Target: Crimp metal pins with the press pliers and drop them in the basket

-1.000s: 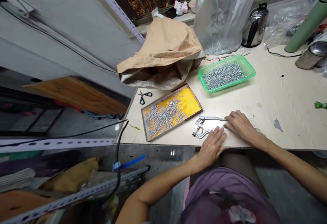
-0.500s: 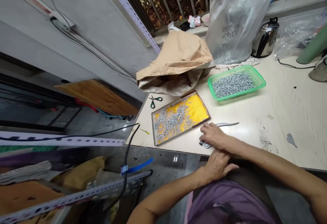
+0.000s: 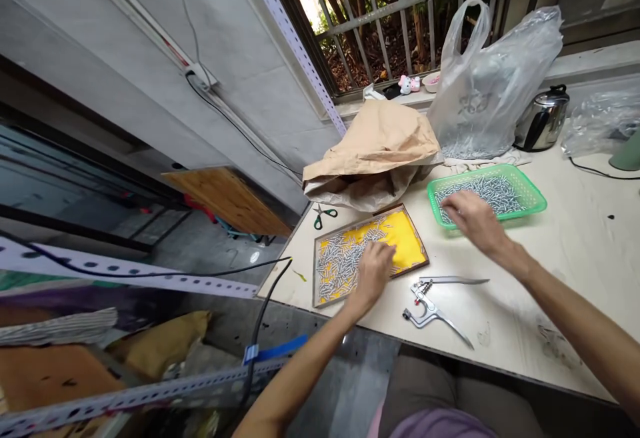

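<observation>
My left hand (image 3: 373,273) is over the shallow tray (image 3: 371,258), its fingers curled down at the small metal pins (image 3: 340,261) spread on the yellow tray bottom. What its fingertips hold, if anything, is hidden. My right hand (image 3: 475,219) hovers at the front left of the green basket (image 3: 537,201), which is full of similar metal pins (image 3: 500,191); its fingers are bent together, and their contents are too small to make out. Metal hand pliers (image 3: 431,310) with spread handles lie on the table between the tray and the front edge.
Small green-handled scissors (image 3: 325,214) lie beyond the tray's left corner. A brown paper bag (image 3: 377,138) stands behind it. A plastic bag (image 3: 490,91) and a metal kettle (image 3: 543,118) stand at the back. Black cable (image 3: 260,311) hangs by the table's left edge (image 3: 257,295).
My hands have come apart from near the table's front edge. The left has moved up over the tray, the right to the green basket. The pliers are now uncovered. The view has shifted.
</observation>
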